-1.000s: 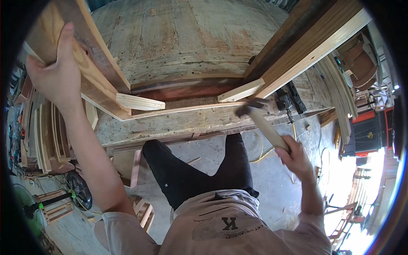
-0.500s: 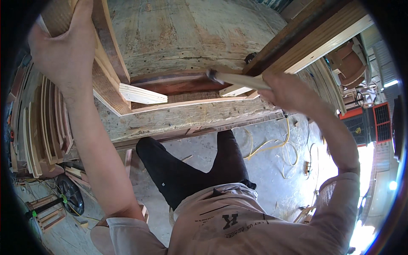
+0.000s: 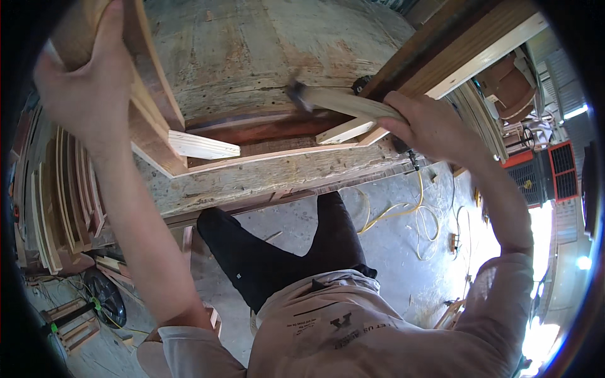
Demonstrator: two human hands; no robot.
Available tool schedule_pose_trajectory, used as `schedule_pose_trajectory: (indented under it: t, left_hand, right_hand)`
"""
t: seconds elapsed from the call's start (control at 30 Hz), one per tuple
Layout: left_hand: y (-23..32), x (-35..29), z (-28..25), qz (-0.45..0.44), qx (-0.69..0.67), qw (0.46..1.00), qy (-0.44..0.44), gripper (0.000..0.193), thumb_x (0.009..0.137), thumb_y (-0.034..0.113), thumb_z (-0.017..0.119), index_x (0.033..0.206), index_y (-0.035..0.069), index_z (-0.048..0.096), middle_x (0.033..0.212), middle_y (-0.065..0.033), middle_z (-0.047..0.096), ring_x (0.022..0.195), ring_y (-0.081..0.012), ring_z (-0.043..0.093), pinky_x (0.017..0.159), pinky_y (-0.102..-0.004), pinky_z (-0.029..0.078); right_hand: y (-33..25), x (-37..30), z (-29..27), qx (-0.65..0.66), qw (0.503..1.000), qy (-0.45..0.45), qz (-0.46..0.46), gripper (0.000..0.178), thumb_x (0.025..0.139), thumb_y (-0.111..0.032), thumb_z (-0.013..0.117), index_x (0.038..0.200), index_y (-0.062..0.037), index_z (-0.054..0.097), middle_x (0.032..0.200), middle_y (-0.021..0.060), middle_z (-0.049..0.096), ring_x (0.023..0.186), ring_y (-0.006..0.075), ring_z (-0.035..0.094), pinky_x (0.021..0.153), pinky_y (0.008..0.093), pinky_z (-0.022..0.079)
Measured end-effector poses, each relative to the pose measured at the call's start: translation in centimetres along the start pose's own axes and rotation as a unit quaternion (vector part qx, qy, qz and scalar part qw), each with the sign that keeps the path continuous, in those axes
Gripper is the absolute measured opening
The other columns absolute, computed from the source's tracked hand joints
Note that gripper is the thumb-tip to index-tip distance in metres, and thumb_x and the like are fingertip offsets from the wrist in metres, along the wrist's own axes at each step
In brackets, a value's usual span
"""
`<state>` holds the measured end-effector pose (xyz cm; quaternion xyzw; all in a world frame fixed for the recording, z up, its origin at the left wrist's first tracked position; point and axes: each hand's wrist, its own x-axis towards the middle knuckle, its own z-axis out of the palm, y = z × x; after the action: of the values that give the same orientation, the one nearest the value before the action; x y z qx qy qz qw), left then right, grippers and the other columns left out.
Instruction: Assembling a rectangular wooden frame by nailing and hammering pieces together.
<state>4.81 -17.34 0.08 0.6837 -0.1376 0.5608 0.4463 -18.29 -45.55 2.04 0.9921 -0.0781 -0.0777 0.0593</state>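
My right hand (image 3: 435,129) is closed around the wooden handle of a hammer (image 3: 343,104). Its dark head, slightly blurred, hangs over the gap at the near end of a wooden frame (image 3: 277,151). My left hand (image 3: 91,94) wraps around the frame's left wooden side beam (image 3: 69,41), fingers partly hidden behind the wood. Pale angled braces sit in the two near corners: a left brace (image 3: 205,145) and a right brace (image 3: 343,130). The frame's right beam (image 3: 466,53) rises beyond my right hand.
The frame stands on a worn wooden workbench (image 3: 252,183). Curved wooden strips (image 3: 57,195) are stacked at the left. A cordless drill (image 3: 403,148) appears partly hidden by my right hand. A yellow hose (image 3: 394,211) lies coiled on the concrete floor, with a red-and-black machine (image 3: 542,176) at right.
The hammer head has shifted a little left, while my right hand has turned and now shows more of its back. My left hand stays on the beam. The whole view has moved slightly.
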Motion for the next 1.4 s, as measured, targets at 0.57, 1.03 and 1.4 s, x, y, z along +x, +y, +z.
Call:
schedule_pose_trajectory:
  t: [0.57, 1.03, 1.4]
  left_hand:
    - [-1.6, 0.5, 0.1, -0.024, 0.001, 1.000, -0.019, 0.078, 0.072, 0.047, 0.084, 0.121, -0.006, 0.055, 0.119, -0.0238, 0.061, 0.104, -0.0297, 0.064, 0.090, -0.0374, 0.052]
    - [-1.6, -3.6, -0.5, -0.056, -0.040, 0.995, -0.072, 0.070, 0.084, 0.034, 0.077, 0.132, -0.006, 0.047, 0.127, -0.0239, 0.057, 0.113, -0.0317, 0.059, 0.095, -0.0400, 0.050]
    - [-2.8, -5.2, 0.6, -0.087, -0.030, 0.993, -0.069, 0.066, 0.086, 0.032, 0.075, 0.131, -0.006, 0.045, 0.127, -0.0230, 0.055, 0.113, -0.0301, 0.056, 0.097, -0.0394, 0.046]
  right_hand:
    - [2.0, -5.6, -5.2, 0.037, 0.986, 0.141, 0.078, 0.042, 0.097, -0.046, 0.051, 0.106, -0.0055, 0.055, 0.076, 0.0188, 0.062, 0.075, 0.0350, 0.067, 0.066, 0.0491, 0.053]
    - [19.7, -17.2, 12.8, 0.258, 0.926, 0.213, 0.176, 0.040, 0.086, -0.044, 0.069, 0.092, -0.0045, 0.064, 0.067, 0.0136, 0.063, 0.064, 0.0321, 0.064, 0.060, 0.0426, 0.048]
    - [31.7, -6.3, 18.5, 0.257, 0.827, 0.329, 0.376, 0.040, 0.088, -0.033, 0.067, 0.114, -0.0027, 0.065, 0.113, 0.0209, 0.065, 0.104, 0.0316, 0.064, 0.085, 0.0413, 0.051]
